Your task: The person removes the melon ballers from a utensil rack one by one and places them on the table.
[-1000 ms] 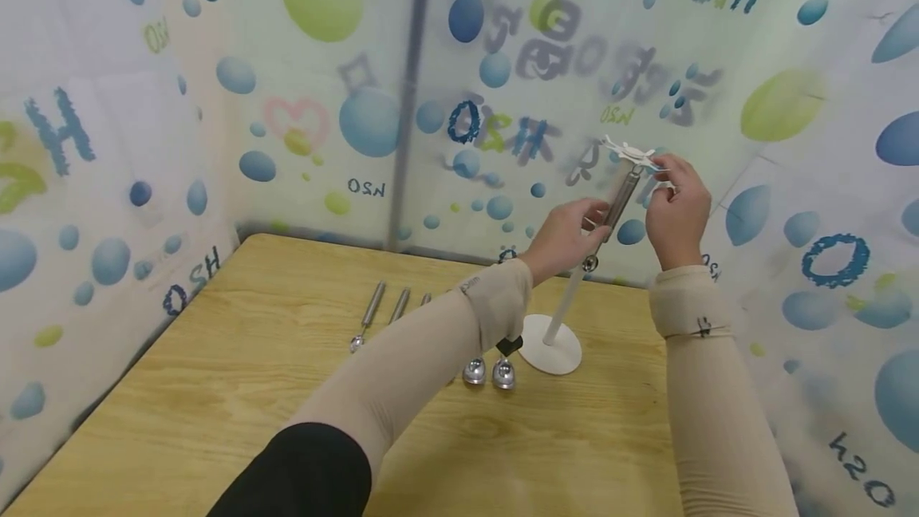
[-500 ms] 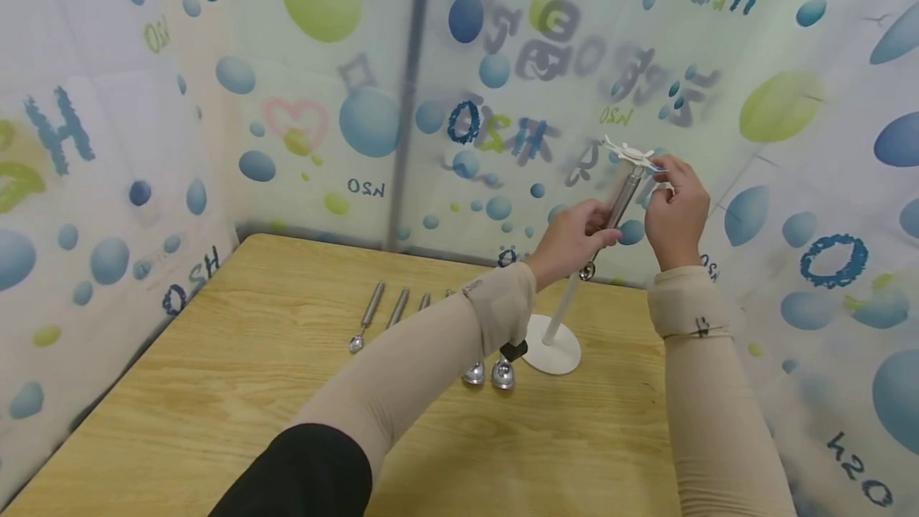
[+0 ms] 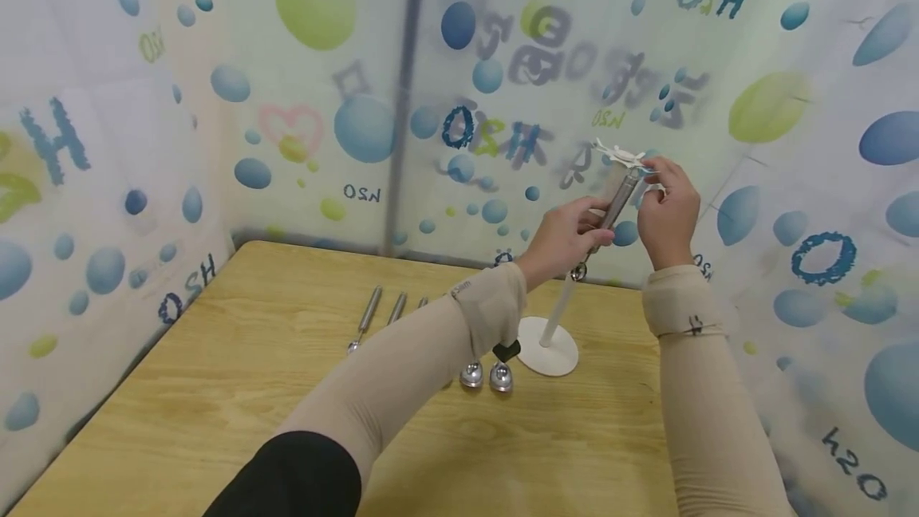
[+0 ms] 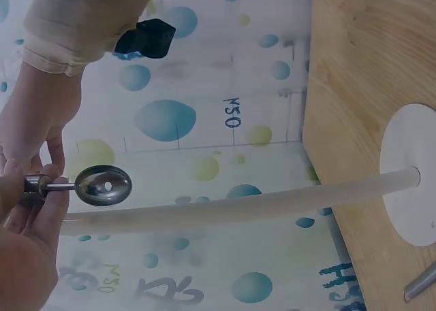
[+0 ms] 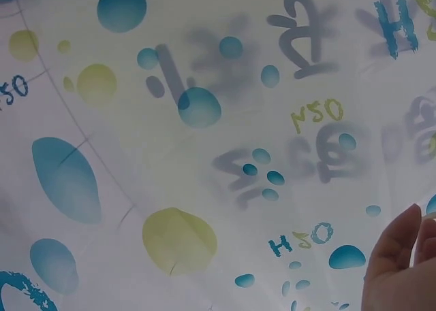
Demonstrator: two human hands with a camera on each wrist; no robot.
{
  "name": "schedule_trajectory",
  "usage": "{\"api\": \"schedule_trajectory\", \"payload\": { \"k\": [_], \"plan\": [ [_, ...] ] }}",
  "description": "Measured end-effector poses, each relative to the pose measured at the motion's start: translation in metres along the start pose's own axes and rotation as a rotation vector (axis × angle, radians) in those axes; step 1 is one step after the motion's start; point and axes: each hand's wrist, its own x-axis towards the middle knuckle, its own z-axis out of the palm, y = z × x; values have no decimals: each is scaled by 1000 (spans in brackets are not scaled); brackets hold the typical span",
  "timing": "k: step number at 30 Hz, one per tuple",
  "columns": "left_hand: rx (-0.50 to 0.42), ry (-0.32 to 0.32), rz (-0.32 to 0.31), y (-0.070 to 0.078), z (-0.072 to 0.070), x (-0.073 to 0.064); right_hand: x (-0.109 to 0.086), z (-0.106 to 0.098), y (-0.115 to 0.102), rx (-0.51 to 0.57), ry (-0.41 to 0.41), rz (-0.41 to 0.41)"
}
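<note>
In the head view my left hand (image 3: 563,242) holds a metal scoop (image 3: 619,202) by its cylindrical handle, bowl end down. The handle's upper end is just under the white hook rack (image 3: 621,156) of a stand; I cannot tell whether it hangs there. The left wrist view shows the small oval scoop bowl (image 4: 103,186) beside the stand's pole (image 4: 204,211). My right hand (image 3: 668,214) has its fingertips on the rack's right edge, fingers bent. Part of this hand (image 5: 402,263) shows at the lower right of the right wrist view.
Several more metal scoops (image 3: 369,309) lie in a row on the wooden table (image 3: 237,389), partly hidden by my left arm. The stand's round white base (image 3: 548,345) rests right of them. A patterned curtain (image 3: 316,206) encloses the table's back and sides.
Over the last second my left fingers and thumb have closed in on the scoop handle, and the scoop's lower end has swung slightly left. The head view has shifted a little.
</note>
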Motion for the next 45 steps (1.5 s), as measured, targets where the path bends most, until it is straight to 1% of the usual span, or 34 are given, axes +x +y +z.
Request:
{"api": "schedule_trajectory", "payload": {
  "k": [3,7,14,17,22,26,33,38,45],
  "plan": [
    [-9,-9,3,2,-1,-2,0,0,-1,-9,-5,9],
    [-8,-14,-9,1,-4,-5,0,0,0,-20,-14,20],
    [7,-31,9,-11,-16,-12,0,0,1,-18,-21,19],
    [15,-34,7,-17,-22,-15,0,0,1,-17,-23,17],
    [36,-18,-10,-25,-31,-19,0,-1,-1,-8,-22,17],
    [59,4,-46,-31,-39,-23,-1,-2,-3,2,-21,16],
    [128,63,-89,-39,-52,-30,-1,-2,-5,-1,-47,45],
    [130,70,-113,-48,-62,-33,-2,-3,-7,-5,-59,56],
    [184,68,-139,-62,-76,-41,-1,-2,-5,-1,-50,44]
  ]
}}
